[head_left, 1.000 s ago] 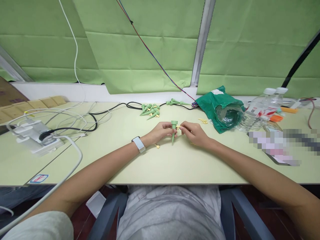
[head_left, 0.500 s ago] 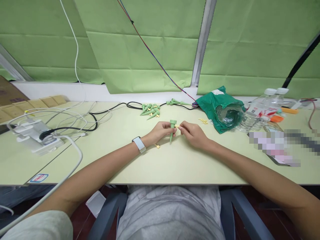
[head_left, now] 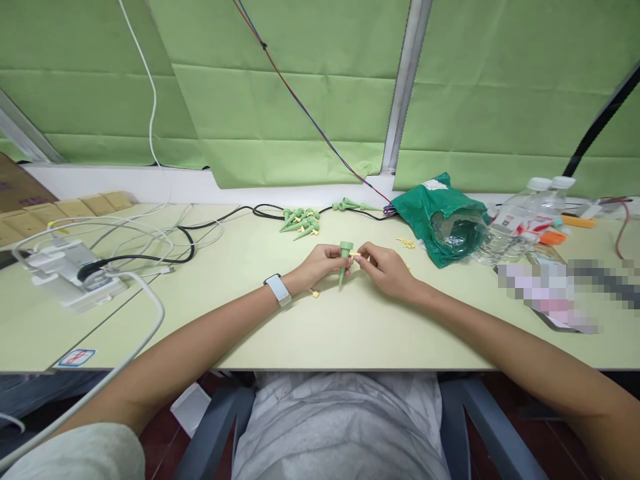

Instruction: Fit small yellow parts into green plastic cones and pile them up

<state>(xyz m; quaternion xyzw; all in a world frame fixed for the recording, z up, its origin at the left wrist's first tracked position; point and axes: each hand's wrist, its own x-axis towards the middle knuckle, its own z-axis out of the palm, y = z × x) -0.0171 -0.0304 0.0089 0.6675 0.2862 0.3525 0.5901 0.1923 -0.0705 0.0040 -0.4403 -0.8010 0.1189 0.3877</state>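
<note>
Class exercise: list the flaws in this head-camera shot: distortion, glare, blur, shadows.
Head view: wide-angle distortion splays the forearms and tilts the metal window rail; glare sits on the plastic bottles; a pixelated patch hides something at right; shadows stay faint.

A pale grey T-shirt [head_left: 340,427] with cloudy, darker mottling covers the torso, and its short left sleeve [head_left: 65,453] ends above the elbow. A white smartwatch [head_left: 277,290] on a wide white strap circles the left wrist. The left hand [head_left: 325,263] and right hand [head_left: 387,270] are bare.
</note>
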